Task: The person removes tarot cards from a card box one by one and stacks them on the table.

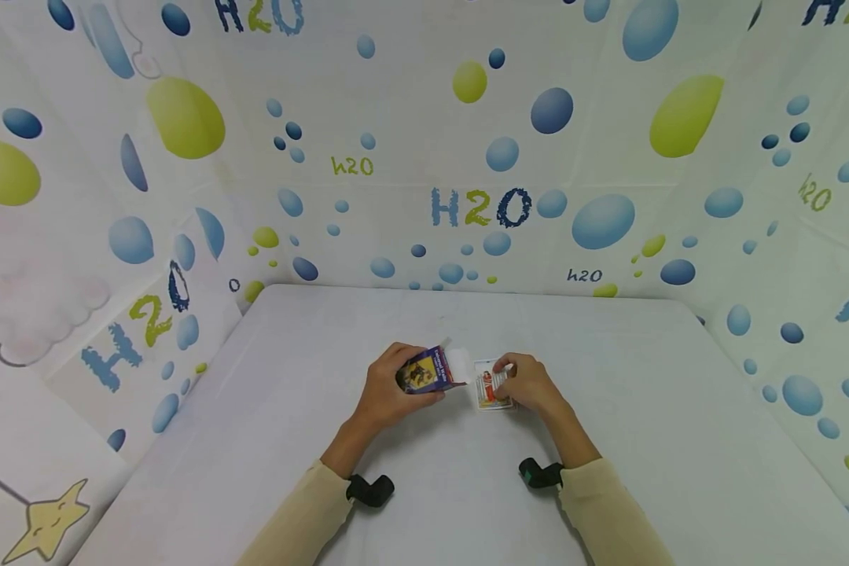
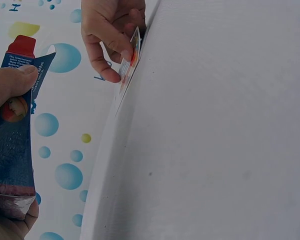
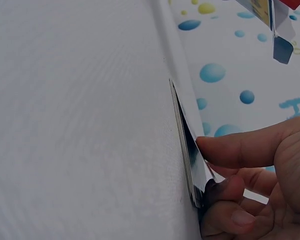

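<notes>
My left hand (image 1: 385, 393) holds a small dark blue card box (image 1: 423, 373) just above the table, its open end with raised flaps turned toward the right. In the left wrist view, the thumb lies across the printed box (image 2: 11, 150) near a red end flap. A small stack of picture cards (image 1: 486, 387) lies flat beside that open end. With thumb and fingertips, my right hand (image 1: 534, 385) pinches at the cards. From the right wrist, the stack (image 3: 181, 142) shows edge-on, its upper face lifted at a slant under the fingers.
A white cloth covers the table (image 1: 424, 495). Behind it and at both sides hangs a curtain (image 1: 396, 102) with blue and green bubbles. A black wrist camera (image 1: 371, 490) sits at the left cuff and another camera (image 1: 540, 474) at the right.
</notes>
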### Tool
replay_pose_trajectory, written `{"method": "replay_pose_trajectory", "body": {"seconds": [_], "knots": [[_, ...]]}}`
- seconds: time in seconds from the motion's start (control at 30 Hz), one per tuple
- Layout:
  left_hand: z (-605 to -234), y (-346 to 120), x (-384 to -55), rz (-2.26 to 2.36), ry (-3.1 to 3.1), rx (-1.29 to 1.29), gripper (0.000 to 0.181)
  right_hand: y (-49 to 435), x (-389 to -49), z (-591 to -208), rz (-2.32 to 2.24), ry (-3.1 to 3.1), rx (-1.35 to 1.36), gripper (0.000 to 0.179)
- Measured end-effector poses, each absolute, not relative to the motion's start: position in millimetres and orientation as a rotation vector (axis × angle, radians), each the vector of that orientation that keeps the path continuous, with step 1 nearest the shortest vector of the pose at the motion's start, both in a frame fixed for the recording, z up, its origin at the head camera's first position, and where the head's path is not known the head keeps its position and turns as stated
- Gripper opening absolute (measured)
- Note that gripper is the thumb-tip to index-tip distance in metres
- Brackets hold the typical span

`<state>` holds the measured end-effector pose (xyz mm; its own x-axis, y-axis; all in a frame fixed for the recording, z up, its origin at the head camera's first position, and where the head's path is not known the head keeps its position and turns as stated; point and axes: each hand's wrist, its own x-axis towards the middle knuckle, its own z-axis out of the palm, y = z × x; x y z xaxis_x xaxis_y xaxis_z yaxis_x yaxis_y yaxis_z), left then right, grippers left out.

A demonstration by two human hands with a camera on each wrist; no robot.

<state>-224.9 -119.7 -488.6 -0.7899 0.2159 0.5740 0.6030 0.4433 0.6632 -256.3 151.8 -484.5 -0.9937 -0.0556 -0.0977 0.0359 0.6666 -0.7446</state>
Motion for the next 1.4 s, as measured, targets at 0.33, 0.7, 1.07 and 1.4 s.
{"method": "replay_pose_trajectory", "body": {"seconds": [0.33, 0.7, 1.07, 1.4], "knots": [[-489.0, -119.3, -224.0, -1.287, -2.296, -0.687, 0.068, 152.3, -258.5, -488.6, -1.185, 2.811, -0.034, 0.08], [-487.8, -119.3, -222.8, -1.285, -2.309, -0.692, 0.068, 152.1, -260.4, -491.6, -1.211, 2.849, -0.071, 0.101], [-487.9, -119.0, -222.7, -1.288, -2.311, -0.688, 0.067, 154.1, -259.1, -491.8, -1.231, 2.822, -0.119, 0.082], [-488.7, -118.6, -222.9, -1.301, -2.333, -0.666, 0.068, 152.9, -257.9, -491.0, -1.244, 2.826, -0.113, 0.084]]}}
